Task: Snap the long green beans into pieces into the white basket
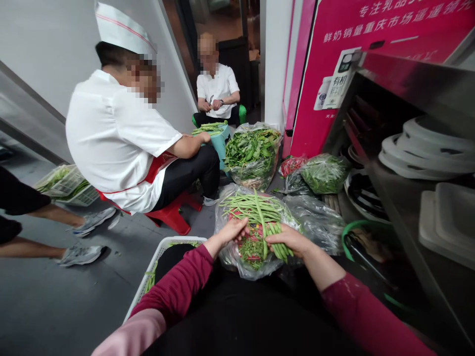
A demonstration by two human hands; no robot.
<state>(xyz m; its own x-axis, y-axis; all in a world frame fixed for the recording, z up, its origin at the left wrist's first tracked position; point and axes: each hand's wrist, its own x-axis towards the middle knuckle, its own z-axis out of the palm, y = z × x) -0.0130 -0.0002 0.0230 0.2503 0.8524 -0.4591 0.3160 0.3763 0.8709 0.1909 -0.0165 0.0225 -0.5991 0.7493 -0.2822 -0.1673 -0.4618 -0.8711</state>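
My right hand (289, 238) is closed around a bunch of long green beans (276, 249). One longer bean (260, 212) sticks up from the bunch, toward the pile behind. My left hand (233, 230) is pinched, thumb against fingers, just left of the bunch; anything between the fingertips is too small to make out. Under both hands lies a clear plastic bag (226, 200), opened out. More green beans (247, 203) are heaped at its far side, and small green trimmings (249, 249) lie on its red printed part at the near side.
Beside my left forearm stands a white basket (139, 294). A co-worker (107, 123) sits on a red stool (178, 212); another person (218, 86) sits farther back. Ahead is a bag of leafy greens (252, 151). Metal shelving (404, 207) with lids and a green tub (347, 237) flank my right.
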